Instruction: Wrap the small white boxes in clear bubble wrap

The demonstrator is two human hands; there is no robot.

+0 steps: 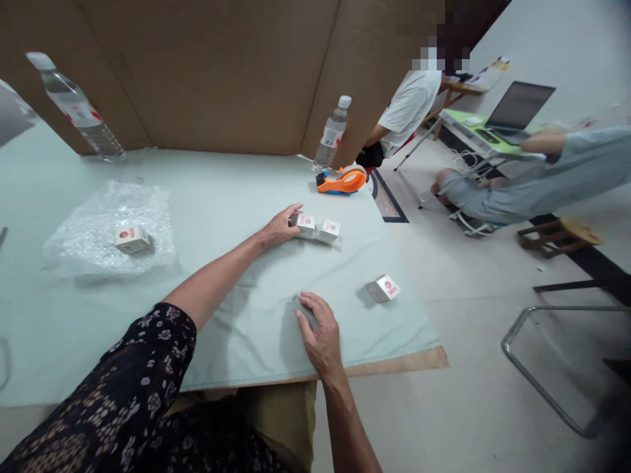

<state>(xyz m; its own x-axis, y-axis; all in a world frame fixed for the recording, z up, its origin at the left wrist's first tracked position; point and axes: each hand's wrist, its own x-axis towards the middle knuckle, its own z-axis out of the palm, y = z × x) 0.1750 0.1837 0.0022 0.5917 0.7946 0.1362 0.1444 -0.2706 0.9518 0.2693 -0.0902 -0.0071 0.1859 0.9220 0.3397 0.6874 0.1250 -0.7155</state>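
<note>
- Nearest the camera, a dark floral sleeve (pixel 133 387) covers the person's left upper arm, and the bare forearm runs from it across the table toward the far right part of the top.
- Right hand (pixel 320 332) lies palm down, fingers loosely spread and released, flat on the pale green cloth (pixel 236 263) close to the near edge of the table; it holds nothing.
- Left hand (pixel 280 226) reaches farther out, fingers curled against the left side of a small white box (pixel 305 225) with a red mark, touching it rather than lifting it.
- A second small box (pixel 329 230) sits just beside the first on its right, the two touching or nearly so, toward the right edge of the table.
- A third box (pixel 383 288) lies tilted near the table's near right corner, well apart from both hands.
- A fourth box (pixel 131 239) rests on a sheet of bubble wrap (pixel 98 217) on the left part of the cloth.
- An orange tape dispenser (pixel 342 179) stands near the far right corner, with a water bottle (pixel 332 133) just behind it.
- Another water bottle (pixel 73 108) stands at the far left, against the brown cardboard backing (pixel 221 72).
- Beyond the table, a seated person in a white shirt (pixel 409 105) and another person's leg (pixel 517 190) are near a green desk with a laptop (pixel 517 108).
</note>
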